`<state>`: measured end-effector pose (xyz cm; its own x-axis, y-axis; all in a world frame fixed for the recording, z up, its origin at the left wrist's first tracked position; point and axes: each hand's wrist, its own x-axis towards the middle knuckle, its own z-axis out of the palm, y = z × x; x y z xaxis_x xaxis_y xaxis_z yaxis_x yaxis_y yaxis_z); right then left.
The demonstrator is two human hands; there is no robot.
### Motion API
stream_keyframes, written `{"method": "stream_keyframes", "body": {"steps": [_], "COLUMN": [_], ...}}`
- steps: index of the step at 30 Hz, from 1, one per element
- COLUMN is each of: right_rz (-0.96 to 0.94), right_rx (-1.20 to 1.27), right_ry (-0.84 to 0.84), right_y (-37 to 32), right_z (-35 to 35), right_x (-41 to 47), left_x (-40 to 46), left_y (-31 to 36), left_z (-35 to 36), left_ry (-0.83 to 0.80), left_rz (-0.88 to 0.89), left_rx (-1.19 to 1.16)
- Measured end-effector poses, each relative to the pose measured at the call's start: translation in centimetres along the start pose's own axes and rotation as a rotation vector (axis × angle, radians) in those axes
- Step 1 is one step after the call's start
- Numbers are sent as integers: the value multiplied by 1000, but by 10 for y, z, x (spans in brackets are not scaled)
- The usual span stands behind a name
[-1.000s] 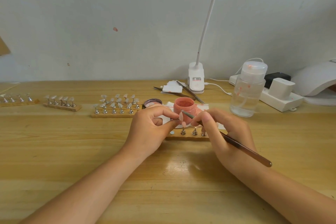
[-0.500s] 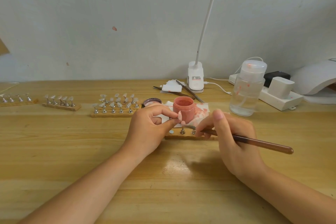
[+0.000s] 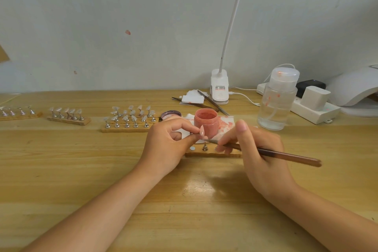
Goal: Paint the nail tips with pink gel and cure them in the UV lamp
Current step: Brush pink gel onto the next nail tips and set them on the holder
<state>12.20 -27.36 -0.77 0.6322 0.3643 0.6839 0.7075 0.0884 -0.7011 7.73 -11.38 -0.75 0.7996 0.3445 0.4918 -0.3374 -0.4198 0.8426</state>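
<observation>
Nail tip [image 3: 202, 130] on its small metal stand is pinched in the left hand [image 3: 169, 145], just in front of the pink gel jar [image 3: 206, 121]. Right hand [image 3: 259, 149] grips the brush [image 3: 266, 152], bristles touching the tip's lower edge: painting is under way. Next probably comes seating it on the wooden holder [image 3: 212, 154] right below both hands. The UV lamp [image 3: 356, 90] sits well off to the right, past the bottle [image 3: 277, 100]; open table lies nearer the person.

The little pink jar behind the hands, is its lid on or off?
Off. The small round pink gel jar stands upright with its mouth open, showing pink gel inside. A round dark lid lies on the wooden table beside it.
</observation>
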Motion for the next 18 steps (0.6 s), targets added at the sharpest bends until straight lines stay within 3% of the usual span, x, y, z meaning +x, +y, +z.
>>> {"method": "stream_keyframes", "body": {"steps": [4, 7, 18], "right_rz": [-46, 33, -8], "right_rx": [-74, 14, 22], "right_ry": [23, -1, 27], "right_y": [0, 1, 0], "right_z": [0, 0, 0], "right_x": [2, 0, 0], "left_x": [1, 1, 0], "left_y": [-1, 0, 2], "left_z": [0, 0, 0], "left_ry": [-5, -4, -6], "left_rz": [4, -6, -16], "left_rx": [1, 7, 23]}}
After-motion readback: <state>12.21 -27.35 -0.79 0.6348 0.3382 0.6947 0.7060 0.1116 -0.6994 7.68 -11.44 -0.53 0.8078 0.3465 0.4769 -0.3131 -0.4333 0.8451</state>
